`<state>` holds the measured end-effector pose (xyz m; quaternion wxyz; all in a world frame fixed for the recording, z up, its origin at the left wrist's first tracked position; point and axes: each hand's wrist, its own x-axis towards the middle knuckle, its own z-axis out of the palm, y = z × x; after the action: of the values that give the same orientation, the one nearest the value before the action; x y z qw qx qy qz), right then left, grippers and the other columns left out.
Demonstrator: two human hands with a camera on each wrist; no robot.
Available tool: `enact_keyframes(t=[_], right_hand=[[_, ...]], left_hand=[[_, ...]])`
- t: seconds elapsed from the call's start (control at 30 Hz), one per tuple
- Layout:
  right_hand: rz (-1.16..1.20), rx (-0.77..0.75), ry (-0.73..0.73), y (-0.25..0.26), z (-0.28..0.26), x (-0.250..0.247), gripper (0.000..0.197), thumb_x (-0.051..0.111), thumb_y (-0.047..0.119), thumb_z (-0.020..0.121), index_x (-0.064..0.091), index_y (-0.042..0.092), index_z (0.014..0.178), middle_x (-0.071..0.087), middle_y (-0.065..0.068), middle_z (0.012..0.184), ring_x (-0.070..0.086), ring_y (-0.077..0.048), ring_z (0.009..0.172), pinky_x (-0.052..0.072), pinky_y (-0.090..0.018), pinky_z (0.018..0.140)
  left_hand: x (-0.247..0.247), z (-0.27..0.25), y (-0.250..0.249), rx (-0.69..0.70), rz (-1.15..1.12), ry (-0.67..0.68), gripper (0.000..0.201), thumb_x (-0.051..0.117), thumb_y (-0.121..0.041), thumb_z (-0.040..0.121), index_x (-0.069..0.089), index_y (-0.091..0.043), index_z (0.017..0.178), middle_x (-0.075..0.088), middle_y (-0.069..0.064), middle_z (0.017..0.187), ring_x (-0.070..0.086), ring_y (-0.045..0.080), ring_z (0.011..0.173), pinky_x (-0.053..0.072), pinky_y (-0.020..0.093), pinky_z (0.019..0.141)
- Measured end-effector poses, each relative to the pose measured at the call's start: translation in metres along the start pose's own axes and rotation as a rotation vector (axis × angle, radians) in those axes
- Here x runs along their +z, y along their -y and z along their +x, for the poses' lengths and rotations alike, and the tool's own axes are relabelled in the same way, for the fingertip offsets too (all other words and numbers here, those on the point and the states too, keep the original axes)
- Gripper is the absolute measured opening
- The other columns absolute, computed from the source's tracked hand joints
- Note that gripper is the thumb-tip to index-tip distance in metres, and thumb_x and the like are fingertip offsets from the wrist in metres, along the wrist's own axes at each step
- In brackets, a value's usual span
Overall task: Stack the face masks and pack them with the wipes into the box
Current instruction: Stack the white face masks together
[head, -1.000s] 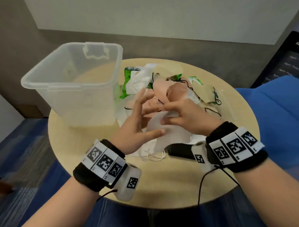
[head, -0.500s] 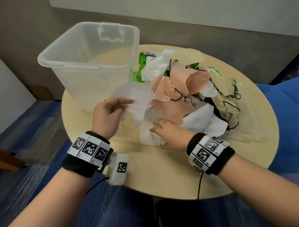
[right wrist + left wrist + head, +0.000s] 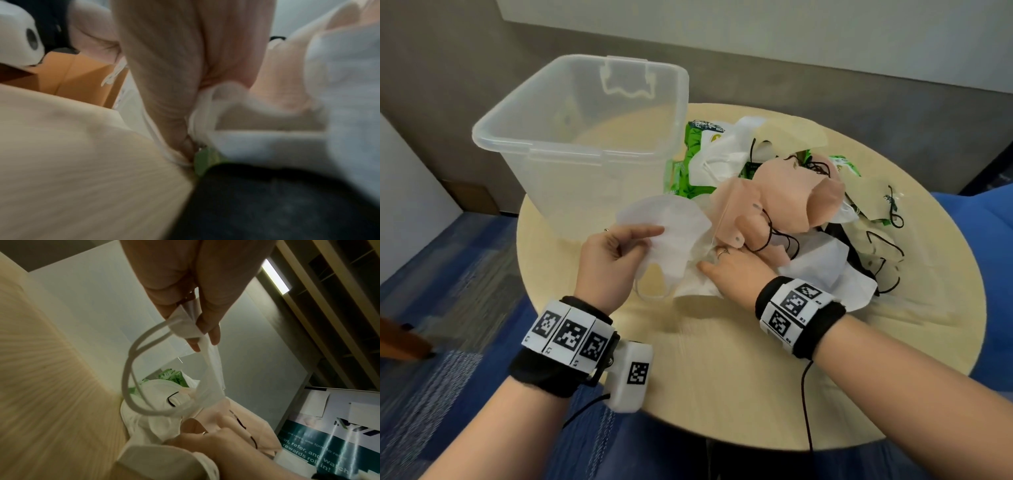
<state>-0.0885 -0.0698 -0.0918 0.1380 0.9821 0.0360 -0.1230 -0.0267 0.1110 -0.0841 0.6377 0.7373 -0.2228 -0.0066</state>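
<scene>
- Left hand (image 3: pixel 607 260): pinches one white mask (image 3: pixel 671 236) at its edge between thumb and fingers, holding it lifted just above the table (image 3: pixel 739 377), in front of the box. The left wrist view shows the fingertips (image 3: pixel 213 335) closed on the mask's folded edge, its white ear loop (image 3: pixel 133 369) hanging free below.
- Right hand (image 3: pixel 736 270): lies palm down on the near edge of the mask pile, fingers reaching under a peach mask (image 3: pixel 784 198); whether they grip anything cannot be told. The right wrist view is too blurred to help.
- Box (image 3: pixel 585 144): clear plastic, no lid on it, standing upright at the table's far left edge; nothing shows inside.
- Mask pile (image 3: pixel 822 260): loose heap of white, peach and cream masks with black and white ear loops, at the middle and right of the table, just beside the box.
- Wipes (image 3: pixel 688 164): green packets, partly buried under the far side of the pile, touching or nearly touching the box wall.
- Table: round, light wood.
- Wrists: each wears a black band with square black-and-white markers; a white camera unit (image 3: pixel 631 377) hangs under the left one.
</scene>
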Motion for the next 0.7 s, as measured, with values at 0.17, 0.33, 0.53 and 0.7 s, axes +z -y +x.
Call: enact_keyframes(t=[0.17, 0.33, 0.53, 0.7], right_hand=[[0.464, 0.138, -0.072, -0.016, -0.004, -0.014, 0.017, 0.048, -0.001, 0.087, 0.063, 0.007, 0.087, 0.054, -0.004, 0.082, 0.053, -0.022, 0.088, 0.034, -0.029, 0.071], [1.082, 0.285, -0.459, -0.051, -0.033, -0.047, 0.01, 0.066, -0.001, 0.08, 0.064, -0.002, 0.09, 0.065, -0.008, 0.085, 0.062, -0.019, 0.078, 0.051, -0.036, 0.073], [1.913, 0.231, -0.687, -0.073, -0.072, -0.082, 0.037, 0.069, -0.012, 0.063, 0.064, -0.008, 0.099, 0.072, -0.012, 0.091, 0.069, -0.022, 0.087, 0.054, -0.033, 0.078], [2.141, 0.123, -0.619, -0.075, -0.087, -0.093, 0.056, 0.074, 0.007, 0.049, 0.064, -0.013, 0.1, 0.066, -0.024, 0.104, 0.066, -0.031, 0.096, 0.054, -0.034, 0.085]], left_hand=[[-0.005, 0.0, -0.002, 0.003, -0.012, -0.007, 0.044, 0.053, 0.011, 0.084, 0.069, -0.03, 0.082, 0.069, -0.02, 0.071, 0.06, -0.003, 0.076, 0.045, 0.006, 0.073], [-0.007, 0.003, -0.006, 0.02, -0.029, -0.03, 0.045, 0.053, 0.01, 0.084, 0.069, -0.032, 0.083, 0.067, 0.009, 0.075, 0.054, 0.014, 0.074, 0.043, 0.008, 0.069], [0.007, 0.008, -0.015, -0.019, 0.005, -0.028, 0.039, 0.055, 0.003, 0.086, 0.069, -0.033, 0.086, 0.069, -0.019, 0.068, 0.057, 0.0, 0.066, 0.046, 0.014, 0.069], [0.032, 0.01, -0.033, 0.006, 0.037, 0.033, 0.019, 0.058, -0.011, 0.09, 0.069, -0.022, 0.099, 0.065, -0.009, 0.08, 0.056, -0.009, 0.067, 0.04, 0.001, 0.062]])
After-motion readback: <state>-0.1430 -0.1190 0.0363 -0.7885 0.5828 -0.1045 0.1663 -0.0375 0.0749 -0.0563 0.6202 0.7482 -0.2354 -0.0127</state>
